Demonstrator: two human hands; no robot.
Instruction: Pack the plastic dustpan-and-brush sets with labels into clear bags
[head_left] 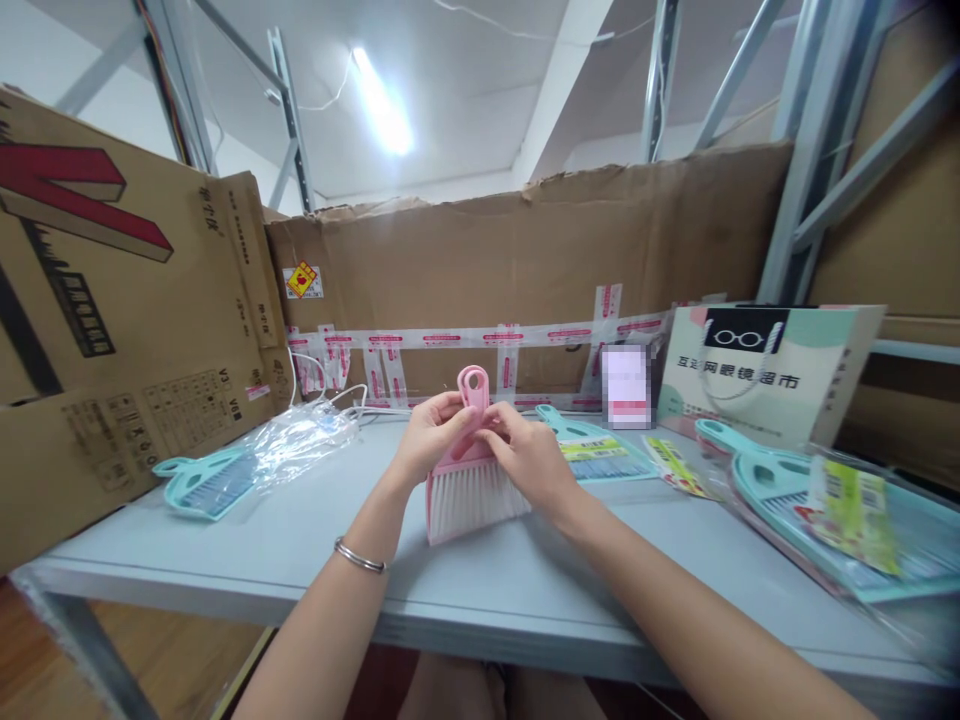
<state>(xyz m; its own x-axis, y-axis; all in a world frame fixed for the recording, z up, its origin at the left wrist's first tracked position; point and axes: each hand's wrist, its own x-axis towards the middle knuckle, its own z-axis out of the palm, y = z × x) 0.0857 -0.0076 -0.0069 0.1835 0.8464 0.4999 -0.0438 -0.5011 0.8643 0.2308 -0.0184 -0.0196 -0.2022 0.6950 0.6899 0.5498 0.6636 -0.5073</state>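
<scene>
A pink hand brush (474, 500) with white bristles stands upright over the middle of the table, handle up and bristles down. Pink edging shows along its left side, perhaps a dustpan behind it. My left hand (435, 430) is closed around the left of the handle, thumb across its front. On the other side, my right hand (529, 455) grips the handle's lower part, its fingers bent against the pink plastic. Part of the handle is hidden behind my fingers.
Left on the table (322, 560) lie a turquoise brush-and-dustpan set (206, 482) and crumpled clear plastic bags (307, 435). Turquoise sets (607, 455) with yellow-green labels lie behind and at right. A paper bag (765, 375) and large cardboard boxes (480, 260) stand around the back.
</scene>
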